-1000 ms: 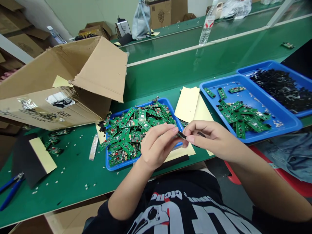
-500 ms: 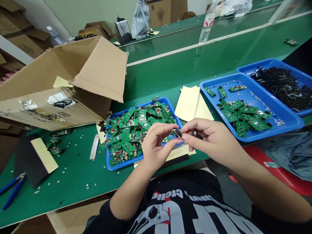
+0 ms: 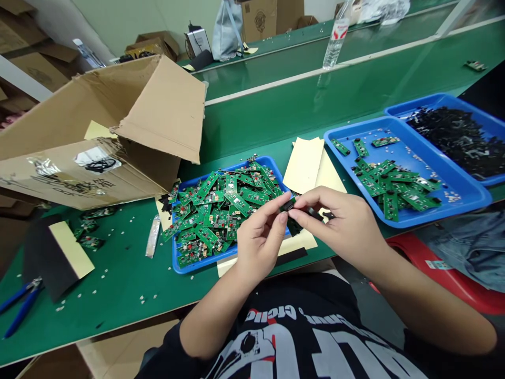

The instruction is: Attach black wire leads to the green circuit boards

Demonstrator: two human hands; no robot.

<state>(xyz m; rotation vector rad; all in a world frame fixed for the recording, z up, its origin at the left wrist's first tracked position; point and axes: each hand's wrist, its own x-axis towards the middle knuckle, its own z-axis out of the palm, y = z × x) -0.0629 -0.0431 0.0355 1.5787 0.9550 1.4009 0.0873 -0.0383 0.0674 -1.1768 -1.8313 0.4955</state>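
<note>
My left hand (image 3: 260, 239) and my right hand (image 3: 341, 223) meet in front of me, fingertips pinched together on one small green circuit board (image 3: 292, 217) with a black part on it. They hover over the near right corner of a blue tray (image 3: 185, 266) heaped with several green circuit boards (image 3: 221, 208). My right hand also keeps a small black piece (image 3: 315, 215) under its fingers. A second blue tray (image 3: 453, 202) to the right holds more green boards (image 3: 394, 184).
An open cardboard box (image 3: 98, 131) lies on its side at the left. Yellow paper sheets (image 3: 305, 166) lie between the trays. A third blue tray (image 3: 489, 181) of black parts is far right. Blue pliers (image 3: 18, 305) and a black-and-yellow sheet (image 3: 59, 258) lie near left. A water bottle (image 3: 335, 37) stands behind.
Both hands have risen a little and turned the small board between the fingertips. The pinch now sits higher over the tray's corner. Nothing else has moved.
</note>
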